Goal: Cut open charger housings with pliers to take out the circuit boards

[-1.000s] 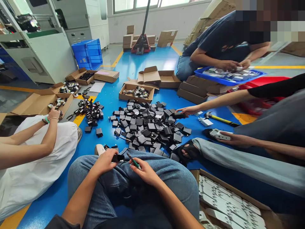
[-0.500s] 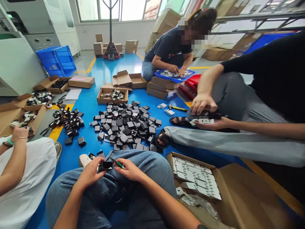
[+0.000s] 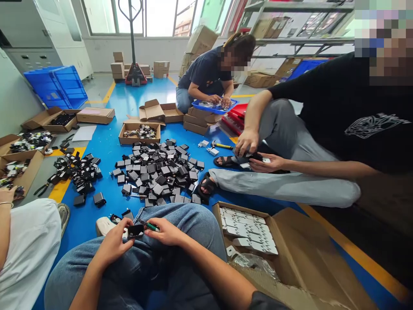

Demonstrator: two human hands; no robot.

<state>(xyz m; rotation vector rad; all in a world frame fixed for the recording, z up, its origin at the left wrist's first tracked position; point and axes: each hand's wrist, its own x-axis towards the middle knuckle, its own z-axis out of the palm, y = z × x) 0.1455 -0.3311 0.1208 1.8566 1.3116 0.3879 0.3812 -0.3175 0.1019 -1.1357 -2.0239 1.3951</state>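
Over my lap, my left hand (image 3: pixel 112 243) grips a black plastic charger housing (image 3: pixel 135 231), its open hollow side facing up toward me. My right hand (image 3: pixel 166 232) is closed around a thin hand tool with a green handle (image 3: pixel 152 226). The tool's dark tip lies at the housing's upper right edge; whether it touches is too small to tell. Just beyond my knees lies a large pile of black charger housings (image 3: pixel 158 170). A few loose dark parts (image 3: pixel 116 218) are on the floor beside my shoe (image 3: pixel 102 226).
On my right stands an open carton (image 3: pixel 271 217) holding rows of white pieces (image 3: pixel 245 224). A co-worker with a dark part in hand (image 3: pixel 247 142) sits beyond it, one sandalled foot near the pile. A hammer (image 3: pixel 222 146) and pliers (image 3: pixel 41 188) lie on the floor.
The view has turned slightly right, so everything sits further left. My hands keep the housing and tool, and the housing's opening is tipped more upward. The right co-worker's hands have shifted on their part.
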